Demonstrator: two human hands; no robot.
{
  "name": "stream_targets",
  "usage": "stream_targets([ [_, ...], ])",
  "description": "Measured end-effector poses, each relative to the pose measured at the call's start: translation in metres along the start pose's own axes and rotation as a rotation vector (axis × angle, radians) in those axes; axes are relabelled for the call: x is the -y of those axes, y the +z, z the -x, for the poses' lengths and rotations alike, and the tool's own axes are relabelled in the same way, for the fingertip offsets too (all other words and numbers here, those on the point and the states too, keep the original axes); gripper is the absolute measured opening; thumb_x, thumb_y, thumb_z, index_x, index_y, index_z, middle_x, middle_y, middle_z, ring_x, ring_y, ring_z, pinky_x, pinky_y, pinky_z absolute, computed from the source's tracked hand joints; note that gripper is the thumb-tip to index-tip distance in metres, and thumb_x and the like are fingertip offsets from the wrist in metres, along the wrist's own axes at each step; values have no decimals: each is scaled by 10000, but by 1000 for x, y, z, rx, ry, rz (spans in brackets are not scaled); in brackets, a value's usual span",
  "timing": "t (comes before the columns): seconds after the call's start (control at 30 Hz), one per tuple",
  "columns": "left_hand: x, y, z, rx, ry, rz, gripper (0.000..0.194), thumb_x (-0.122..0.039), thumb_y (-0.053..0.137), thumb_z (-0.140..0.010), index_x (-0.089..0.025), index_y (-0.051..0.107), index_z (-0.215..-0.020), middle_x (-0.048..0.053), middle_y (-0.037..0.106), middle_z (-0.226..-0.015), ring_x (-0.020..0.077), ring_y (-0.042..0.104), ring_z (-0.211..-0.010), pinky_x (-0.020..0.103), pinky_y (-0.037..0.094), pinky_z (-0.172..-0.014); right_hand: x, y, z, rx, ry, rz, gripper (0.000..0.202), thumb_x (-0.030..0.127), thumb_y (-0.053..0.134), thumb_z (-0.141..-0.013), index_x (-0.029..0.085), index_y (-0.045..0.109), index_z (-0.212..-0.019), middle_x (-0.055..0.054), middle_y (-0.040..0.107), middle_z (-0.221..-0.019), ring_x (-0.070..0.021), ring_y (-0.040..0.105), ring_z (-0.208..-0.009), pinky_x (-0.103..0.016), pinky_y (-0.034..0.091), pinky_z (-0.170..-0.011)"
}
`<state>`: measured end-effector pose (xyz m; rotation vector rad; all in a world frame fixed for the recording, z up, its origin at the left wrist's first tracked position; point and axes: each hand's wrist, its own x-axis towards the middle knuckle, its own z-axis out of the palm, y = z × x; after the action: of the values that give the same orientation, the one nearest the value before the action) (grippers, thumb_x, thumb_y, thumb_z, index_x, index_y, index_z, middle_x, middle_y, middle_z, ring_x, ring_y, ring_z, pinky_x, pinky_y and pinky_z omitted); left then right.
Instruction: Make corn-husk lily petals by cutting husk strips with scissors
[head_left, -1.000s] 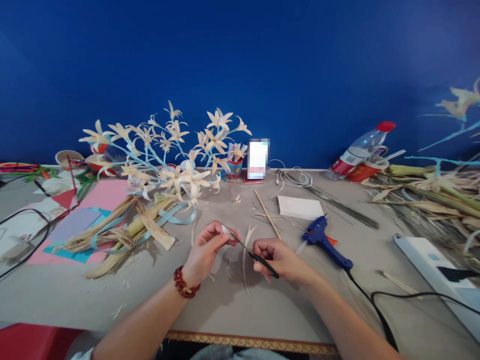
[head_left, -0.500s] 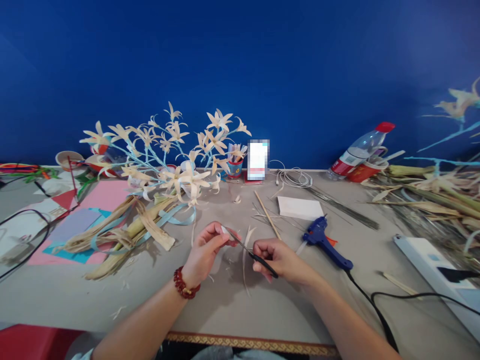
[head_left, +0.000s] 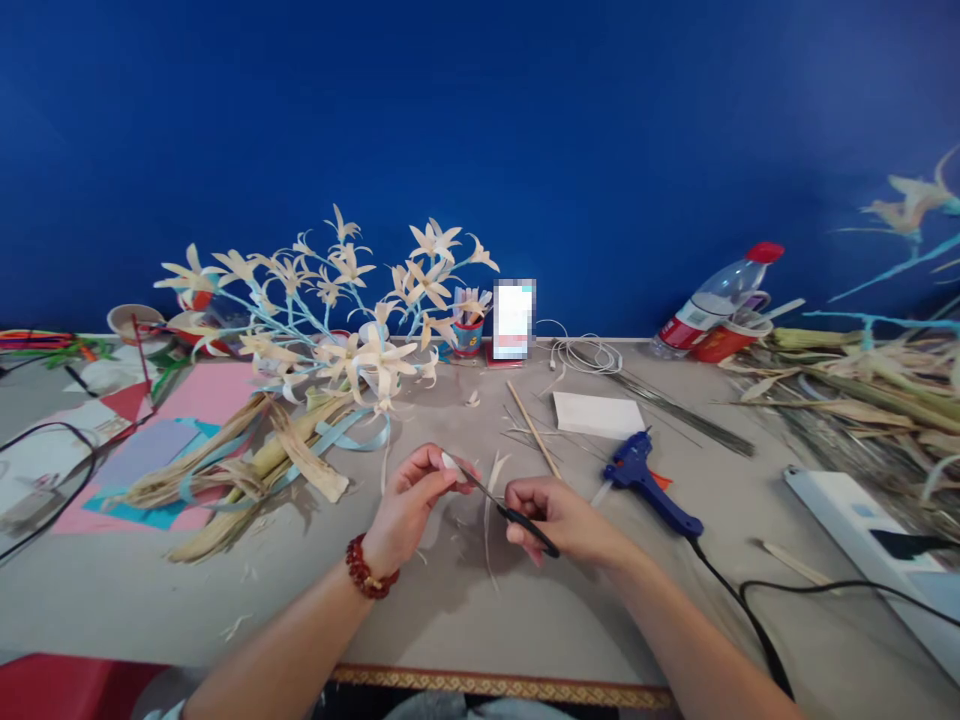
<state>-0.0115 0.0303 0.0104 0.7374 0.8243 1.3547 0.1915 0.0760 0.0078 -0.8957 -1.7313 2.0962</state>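
Observation:
My right hand (head_left: 551, 515) is closed around a pair of scissors (head_left: 530, 525) with black handles. The blades point up and left, their tips reaching the fingertips of my left hand (head_left: 416, 490). Thumb and fingers of that left hand are pinched together. A small whitish spot shows at the thumb tip, and I cannot make out what the pinch holds. Beneath the scissors, a thin pale strip of husk (head_left: 489, 550) lies on the table, its split upper end spread beside the blades.
Pale husk flowers (head_left: 382, 360) on light-blue stems stand behind, left of a phone (head_left: 514, 318). Dried husks (head_left: 247, 470) lie left. Right are a blue glue gun (head_left: 649, 485), white block (head_left: 598, 413), wooden stick (head_left: 532, 430), power strip (head_left: 862, 540) and leaning bottle (head_left: 712, 305).
Both hands and the scissors hold almost the same pose. The view has shifted slightly, so the background things sit a little further left.

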Motion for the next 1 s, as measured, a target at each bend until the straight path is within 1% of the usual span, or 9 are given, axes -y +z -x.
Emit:
stream_targets([
  [0.13, -1, 0, 0, 19, -13, 14, 102, -133, 595, -812, -174, 522, -754, 63, 716, -862, 186, 647, -851, 318, 476, -783, 0, -1, 0, -8, -10, 9, 469, 538, 742, -663, 178, 442, -639, 54, 529, -485, -59, 434, -411, -169, 257, -417],
  [0.33, -2, 3, 0, 19, -21, 12, 102, -129, 583, -817, -167, 529, -740, 65, 712, -844, 178, 644, -830, 314, 478, -782, -1, 0, 0, -4, -5, -13, 469, 550, 741, -656, 180, 453, -651, 54, 532, -491, -65, 430, -412, -178, 258, -422],
  [0.47, -2, 3, 1, 12, -15, 6, 104, -139, 595, -812, -168, 531, -735, 55, 708, -828, 180, 647, -828, 312, 479, -779, -1, 1, -1, 1, -1, -11, 471, 556, 739, -654, 179, 457, -649, 53, 538, -486, -65, 425, -402, -180, 257, -420],
  [0.67, 0, 1, 1, 0, -8, -12, 112, -160, 615, -808, -168, 535, -731, 55, 712, -834, 179, 648, -826, 309, 477, -781, -5, 1, -2, 11, -18, -24, 442, 513, 741, -681, 180, 452, -657, 54, 541, -482, -62, 425, -410, -171, 266, -419],
  [1.0, 0, 2, 1, 5, -12, -13, 111, -162, 619, -804, -171, 541, -725, 54, 715, -819, 178, 646, -832, 306, 475, -783, -6, 1, -2, 14, -8, -19, 443, 517, 736, -687, 182, 450, -642, 57, 534, -463, -63, 422, -396, -172, 257, -411],
])
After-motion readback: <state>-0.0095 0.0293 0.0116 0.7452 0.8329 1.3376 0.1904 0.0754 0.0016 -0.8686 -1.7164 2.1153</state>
